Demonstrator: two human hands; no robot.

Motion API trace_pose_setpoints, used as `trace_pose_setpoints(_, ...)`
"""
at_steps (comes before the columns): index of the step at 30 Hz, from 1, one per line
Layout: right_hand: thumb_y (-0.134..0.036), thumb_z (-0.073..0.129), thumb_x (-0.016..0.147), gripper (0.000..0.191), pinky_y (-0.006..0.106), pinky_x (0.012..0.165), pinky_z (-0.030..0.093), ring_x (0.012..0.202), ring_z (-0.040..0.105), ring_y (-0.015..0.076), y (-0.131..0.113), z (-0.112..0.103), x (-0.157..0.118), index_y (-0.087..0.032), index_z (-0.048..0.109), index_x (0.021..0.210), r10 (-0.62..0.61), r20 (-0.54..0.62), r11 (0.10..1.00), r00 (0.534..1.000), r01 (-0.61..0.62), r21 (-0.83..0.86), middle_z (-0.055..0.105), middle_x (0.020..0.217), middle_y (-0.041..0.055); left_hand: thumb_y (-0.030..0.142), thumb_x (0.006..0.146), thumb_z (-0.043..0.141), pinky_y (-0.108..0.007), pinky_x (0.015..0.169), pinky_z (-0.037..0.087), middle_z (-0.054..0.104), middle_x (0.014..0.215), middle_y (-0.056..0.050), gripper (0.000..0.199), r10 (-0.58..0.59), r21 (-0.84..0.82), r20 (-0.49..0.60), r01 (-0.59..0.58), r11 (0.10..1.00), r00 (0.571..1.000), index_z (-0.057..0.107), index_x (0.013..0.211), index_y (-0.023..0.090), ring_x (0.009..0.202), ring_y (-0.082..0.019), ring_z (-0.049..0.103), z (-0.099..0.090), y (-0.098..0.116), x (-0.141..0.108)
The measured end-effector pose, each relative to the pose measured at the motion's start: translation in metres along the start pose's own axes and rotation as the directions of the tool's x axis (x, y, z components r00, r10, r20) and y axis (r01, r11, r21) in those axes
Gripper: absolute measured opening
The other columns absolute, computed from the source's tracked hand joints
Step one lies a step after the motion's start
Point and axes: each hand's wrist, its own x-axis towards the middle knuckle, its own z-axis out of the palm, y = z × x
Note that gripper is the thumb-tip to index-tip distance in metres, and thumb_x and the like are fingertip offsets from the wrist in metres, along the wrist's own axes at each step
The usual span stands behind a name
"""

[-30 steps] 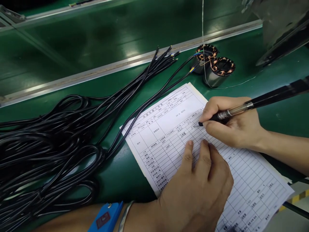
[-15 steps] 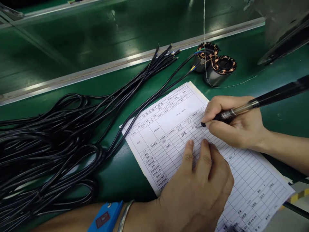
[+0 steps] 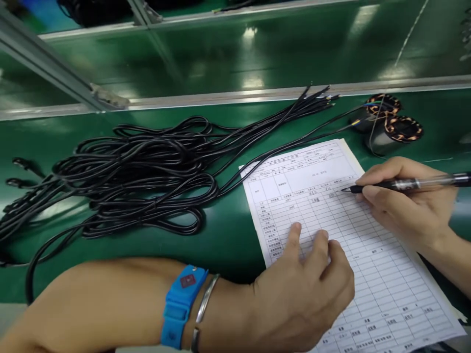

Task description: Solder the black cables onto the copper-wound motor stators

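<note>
A printed form [image 3: 301,171] with a table grid and some handwriting lies on the green bench. My left hand [image 3: 307,289] rests on its lower left part, fingers spread, with a blue strap [image 3: 184,304] and a silver bangle [image 3: 206,299] on the wrist. In my right hand [image 3: 412,206] is a black pen [image 3: 415,183], pinched between thumb and fingers, its tip at the form's upper right cells.
Coiled black cables [image 3: 147,171] cover the bench on the left, and two of them run over the form's top edge to two copper-wound motor stators [image 3: 390,132] at the back right. A metal rail [image 3: 221,96] lines the bench's back.
The view has swung left, showing more cable and my left forearm; the form and stators sit farther right in the picture. Both hands keep their hold, and the pen leans flatter.
</note>
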Motion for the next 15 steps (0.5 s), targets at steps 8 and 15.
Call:
trace_pose_setpoints(8,-0.015,0.066,0.079,0.007,0.026,0.047,0.045,0.052,0.059,0.0135,-0.040,0.025,-0.010,-0.022,0.068,0.078,-0.062,0.206,0.996,0.977,0.073,-0.049,0.065,0.063,0.0002,0.021,0.097,0.029,-0.061,0.101,0.044,0.053,0.139,-0.019,0.049,-0.033,-0.005,-0.065,0.032,0.999,0.997,0.053,0.137,0.005,0.130,-0.040,0.047,0.008,-0.010,0.003)
trace_pose_setpoints(15,-0.013,0.060,0.071,0.010,0.022,0.042,0.040,0.048,0.051,0.0098,-0.048,0.061,0.000,-0.022,0.065,0.068,0.039,0.170,0.999,0.985,-0.043,0.020,0.061,0.059,-0.0021,0.023,0.094,0.036,-0.068,0.101,0.040,0.057,0.129,-0.016,0.047,-0.008,-0.065,-0.119,0.000,0.998,0.993,0.056,0.133,0.005,0.123,-0.042,0.050,0.012,-0.018,0.006)
